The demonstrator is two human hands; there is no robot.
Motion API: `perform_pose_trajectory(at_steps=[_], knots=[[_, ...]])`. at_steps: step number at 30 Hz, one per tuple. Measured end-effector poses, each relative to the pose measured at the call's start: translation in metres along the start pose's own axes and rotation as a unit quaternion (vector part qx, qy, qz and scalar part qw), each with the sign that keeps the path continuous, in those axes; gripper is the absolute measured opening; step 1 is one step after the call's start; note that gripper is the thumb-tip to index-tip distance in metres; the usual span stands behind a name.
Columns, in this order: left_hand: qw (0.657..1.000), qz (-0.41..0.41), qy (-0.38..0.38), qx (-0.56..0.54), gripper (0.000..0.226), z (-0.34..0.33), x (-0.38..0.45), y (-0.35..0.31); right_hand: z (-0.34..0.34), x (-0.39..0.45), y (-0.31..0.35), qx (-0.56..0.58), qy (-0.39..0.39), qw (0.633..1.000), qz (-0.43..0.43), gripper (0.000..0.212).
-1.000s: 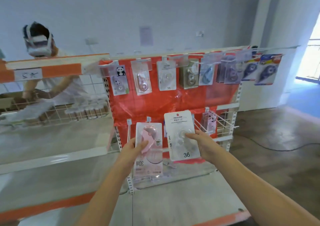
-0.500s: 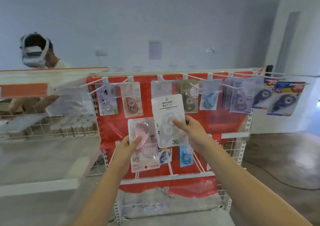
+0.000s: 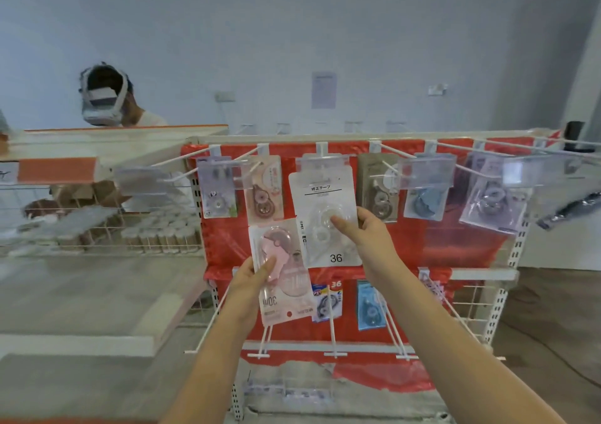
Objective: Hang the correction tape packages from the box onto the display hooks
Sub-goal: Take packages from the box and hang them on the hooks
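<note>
- right hand [image 3: 364, 228] pinches white pack [image 3: 325, 215] marked 36, thumb on the blister, raised to the top-row hook [image 3: 322, 150] at centre.
- left hand [image 3: 257, 274] grips pink pack [image 3: 283, 270], held lower, upside down, waiting.
- whether the pack's hole is on the hook yet: cannot tell; clear tag [image 3: 322, 163] blurs it.
- judgement: keep the pack square to the prong, line hole with tip, slide straight back, let go only when it hangs.
- box not in view.
</note>
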State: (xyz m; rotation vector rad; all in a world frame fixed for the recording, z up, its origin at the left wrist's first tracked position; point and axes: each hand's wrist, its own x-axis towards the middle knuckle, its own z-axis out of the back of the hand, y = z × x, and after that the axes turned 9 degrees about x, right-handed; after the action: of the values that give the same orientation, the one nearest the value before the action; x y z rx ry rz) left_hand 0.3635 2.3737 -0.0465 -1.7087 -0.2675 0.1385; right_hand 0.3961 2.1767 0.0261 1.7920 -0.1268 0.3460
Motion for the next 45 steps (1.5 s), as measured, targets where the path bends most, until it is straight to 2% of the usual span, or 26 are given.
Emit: perform_pose_trajectory(at_steps=[8,13,19,24,27,31,34,37,38,42,45], knots=[[1.0,-0.001,0.002,0.006,0.034,0.006,0.019,0.002,0.006,-0.012,0.009,-0.027,-0.011,0.999,0.018,0.022],[0.999,-0.012,0.028,0.015,0.043,0.01,0.024,0.002,0.004,-0.01,0.012,-0.044,-0.027,0.999,0.004,0.026],[0.998,-0.026,0.048,0.017,0.019,0.008,0.032,-0.004,0.002,0.029,-0.003,-0.062,-0.05,0.996,-0.042,0.031],[0.998,-0.03,0.058,0.025,0.036,0.018,0.032,-0.008,-0.002,0.079,-0.013,-0.084,-0.087,0.99,-0.075,0.044],[0.997,-0.036,0.059,0.026,0.043,0.025,0.032,-0.01,-0.005,0.107,-0.017,-0.073,-0.104,0.988,-0.094,0.038],[0.998,-0.041,0.05,0.025,0.029,0.029,0.031,-0.011,-0.012,0.135,-0.021,-0.049,-0.132,0.983,-0.121,0.049],[0.997,-0.037,0.055,0.032,0.03,0.032,0.028,-0.012,-0.015,0.143,-0.028,-0.042,-0.129,0.981,-0.139,0.048],[0.997,-0.032,0.063,0.039,0.029,0.036,0.026,-0.01,-0.011,0.131,-0.04,-0.031,-0.107,0.974,-0.195,0.066],[0.997,-0.027,0.063,0.041,0.029,0.036,0.025,-0.009,-0.012,0.121,-0.043,-0.027,-0.091,0.974,-0.204,0.066],[0.995,-0.005,0.071,0.064,0.031,0.039,0.022,-0.004,-0.018,0.073,-0.056,-0.005,0.004,0.966,-0.257,0.044],[0.992,0.011,0.099,0.082,0.038,0.04,0.021,0.001,-0.023,0.051,-0.056,-0.037,0.1,0.957,-0.271,0.043]])
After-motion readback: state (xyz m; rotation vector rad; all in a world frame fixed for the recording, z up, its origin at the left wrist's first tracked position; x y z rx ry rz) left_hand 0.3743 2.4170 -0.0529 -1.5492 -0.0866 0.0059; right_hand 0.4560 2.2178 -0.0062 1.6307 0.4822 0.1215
